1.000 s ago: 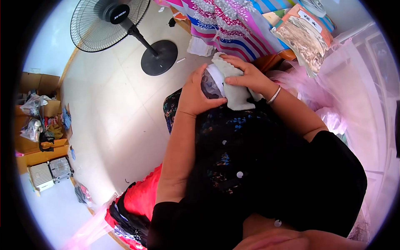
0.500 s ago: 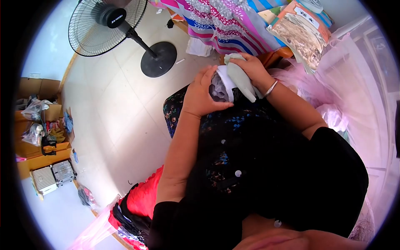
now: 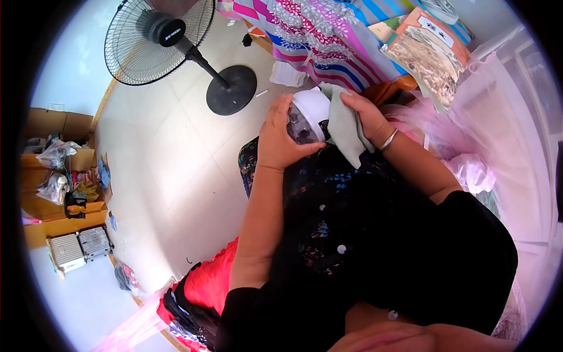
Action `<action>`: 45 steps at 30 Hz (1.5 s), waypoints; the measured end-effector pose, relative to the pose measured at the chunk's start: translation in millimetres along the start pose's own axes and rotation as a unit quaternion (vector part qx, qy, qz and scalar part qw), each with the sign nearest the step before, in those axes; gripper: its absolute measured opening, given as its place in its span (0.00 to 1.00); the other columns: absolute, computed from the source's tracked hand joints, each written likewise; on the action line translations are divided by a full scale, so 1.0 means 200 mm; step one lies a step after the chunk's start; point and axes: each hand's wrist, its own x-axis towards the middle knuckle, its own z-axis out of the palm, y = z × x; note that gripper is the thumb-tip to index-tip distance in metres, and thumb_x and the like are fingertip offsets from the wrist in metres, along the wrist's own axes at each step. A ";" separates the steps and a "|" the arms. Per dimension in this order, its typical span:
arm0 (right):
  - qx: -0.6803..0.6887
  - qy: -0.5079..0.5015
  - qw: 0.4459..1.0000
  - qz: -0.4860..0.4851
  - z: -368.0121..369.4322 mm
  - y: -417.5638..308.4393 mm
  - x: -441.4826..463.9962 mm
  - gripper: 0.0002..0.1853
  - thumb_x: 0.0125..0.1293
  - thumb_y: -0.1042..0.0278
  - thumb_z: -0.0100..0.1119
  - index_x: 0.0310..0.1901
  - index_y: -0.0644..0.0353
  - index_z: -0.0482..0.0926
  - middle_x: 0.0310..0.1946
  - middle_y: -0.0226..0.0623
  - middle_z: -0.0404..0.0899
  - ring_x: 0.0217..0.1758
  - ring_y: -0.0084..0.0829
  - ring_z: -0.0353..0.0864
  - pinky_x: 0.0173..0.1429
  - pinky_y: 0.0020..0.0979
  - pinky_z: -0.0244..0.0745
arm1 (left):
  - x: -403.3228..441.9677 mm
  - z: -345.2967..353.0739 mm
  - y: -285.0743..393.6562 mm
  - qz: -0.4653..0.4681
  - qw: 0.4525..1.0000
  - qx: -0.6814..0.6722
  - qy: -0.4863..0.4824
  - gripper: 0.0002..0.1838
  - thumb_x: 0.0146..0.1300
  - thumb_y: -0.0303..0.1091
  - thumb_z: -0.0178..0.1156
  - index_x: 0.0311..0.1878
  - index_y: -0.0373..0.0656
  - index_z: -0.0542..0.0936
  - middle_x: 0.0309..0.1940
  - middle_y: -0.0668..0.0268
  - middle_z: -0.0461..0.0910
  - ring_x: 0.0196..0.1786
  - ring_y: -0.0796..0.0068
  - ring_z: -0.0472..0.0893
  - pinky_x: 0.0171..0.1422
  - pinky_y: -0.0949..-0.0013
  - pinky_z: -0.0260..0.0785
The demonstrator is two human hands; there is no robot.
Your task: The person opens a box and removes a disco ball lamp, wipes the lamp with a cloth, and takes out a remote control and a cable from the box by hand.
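Note:
My left hand (image 3: 275,136) is wrapped round the faceted see-through dome of a small white round lamp (image 3: 309,104), its thumb stretched along the lower edge. A dark label shows on the lamp's white base. In my right hand (image 3: 368,119), which wears a bracelet at the wrist, is a pale grey-green cloth (image 3: 345,126). The cloth lies against the base side of the lamp and hangs down in a point. Both hands are over my lap, above dark flowered fabric. The lamp's far side is hidden by the cloth.
A black standing fan (image 3: 231,88) stands on the tiled floor ahead. A book (image 3: 431,53) lies on striped fabric (image 3: 328,41) at upper right. Pink netting (image 3: 469,170) hangs at the right. Cardboard boxes (image 3: 44,226) with bags are at far left; red fabric (image 3: 211,273) lies nearby.
The lamp has turned so more of its white base shows. My right hand has lowered slightly, and the cloth is more spread out over the base side. The whole view has shifted a little.

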 end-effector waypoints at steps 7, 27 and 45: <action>-0.222 0.004 0.965 -0.139 0.16 -0.01 -0.08 0.27 0.65 0.66 0.61 0.65 0.60 0.68 0.53 0.34 0.77 0.52 0.24 0.77 0.57 0.27 0.72 | -0.02 0.04 -0.02 -0.014 0.999 0.001 -0.052 0.59 0.28 0.49 0.80 0.68 0.46 0.63 0.63 0.50 0.68 0.64 0.49 0.70 0.65 0.55 0.68; 0.017 0.104 0.994 -0.024 -0.16 0.02 0.08 0.21 0.70 0.53 0.53 0.53 0.63 0.78 0.43 0.39 0.83 0.44 0.32 0.84 0.49 0.31 0.78 | -0.03 0.07 0.02 0.004 0.995 -0.009 -0.102 0.59 0.27 0.54 0.80 0.68 0.48 0.64 0.66 0.52 0.66 0.64 0.50 0.71 0.66 0.55 0.67; 0.033 -0.014 0.996 0.076 -0.11 0.09 0.07 0.25 0.74 0.50 0.46 0.63 0.60 0.71 0.52 0.38 0.79 0.53 0.33 0.80 0.59 0.35 0.74 | 0.02 0.07 0.03 0.066 0.997 0.019 0.019 0.61 0.27 0.47 0.82 0.68 0.41 0.61 0.65 0.47 0.66 0.67 0.46 0.67 0.69 0.54 0.63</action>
